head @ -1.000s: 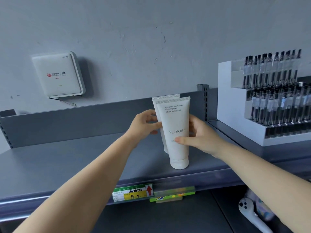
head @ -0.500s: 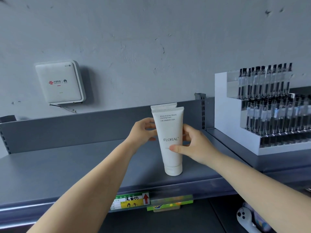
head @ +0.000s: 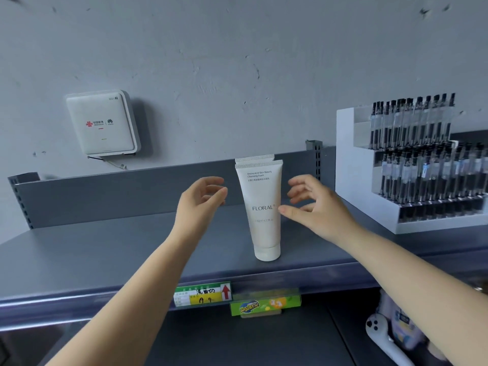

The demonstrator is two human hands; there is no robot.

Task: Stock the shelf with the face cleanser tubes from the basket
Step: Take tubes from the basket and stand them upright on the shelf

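Two white plastic face cleanser tubes (head: 262, 210) on the grey metal shelf (head: 105, 254), standing cap-down, one right behind the other so only the crimped top edge of the back one (head: 254, 158) peeks out above the front one. "FLORAL" printed on the front. Both parked around the middle of the shelf, nearer the front lip than the back panel.

Two bare hands up there too. Left hand (head: 199, 200) just left of the tubes, fingers loosely curled and spread, holding nothing, small gap to the tube. Right hand (head: 314, 207) just right of them, fingers apart and relaxed, thumb tip right at the tube's edge; can't tell if actually touching or a hair off.

Other stuff: one white square wall-mounted router box (head: 101, 122) on the grey wall, one white stepped display rack (head: 412, 165) packed with black pens (too many and too blurry to count), one green-and-yellow price tag with a red arrow (head: 203, 294) on the shelf edge, one green sticker (head: 264, 305) beside it, some white thing (head: 380, 331) down at the lower right, hard to make out.

Versus half a second back: both hands were wrapped on the front tube, now let go and pulled apart. Tubes haven't toppled, same upright pose.
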